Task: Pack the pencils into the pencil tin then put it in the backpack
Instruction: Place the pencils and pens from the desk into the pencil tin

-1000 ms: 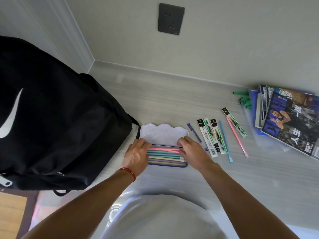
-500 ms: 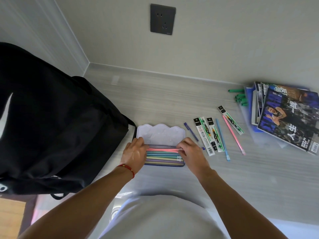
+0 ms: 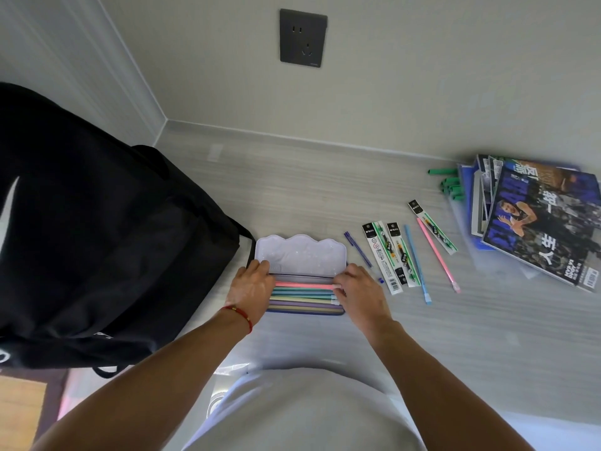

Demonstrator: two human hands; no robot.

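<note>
The pencil tin (image 3: 305,311) lies open on the table in front of me, its pale lid (image 3: 300,255) tipped back. Several pastel pencils (image 3: 302,292) lie side by side in its tray. My left hand (image 3: 252,289) is at the tin's left end, with its fingers curled over the lid's lower left corner. At the right end, the fingers of my right hand (image 3: 359,292) curl down, their tips by the pink pencil's end. The black backpack (image 3: 97,242) stands just left of the tin, touching it.
Right of the tin lie a dark blue pen (image 3: 357,249), packaged refills (image 3: 388,257), a light blue pencil (image 3: 417,263) and a pink pencil (image 3: 437,253). Magazines (image 3: 540,219) and green markers (image 3: 450,185) sit far right. The wall is close behind.
My left fingers have crept up onto the lid's lower edge. My right hand has stayed at the tin's right end. The lid stays tipped back.
</note>
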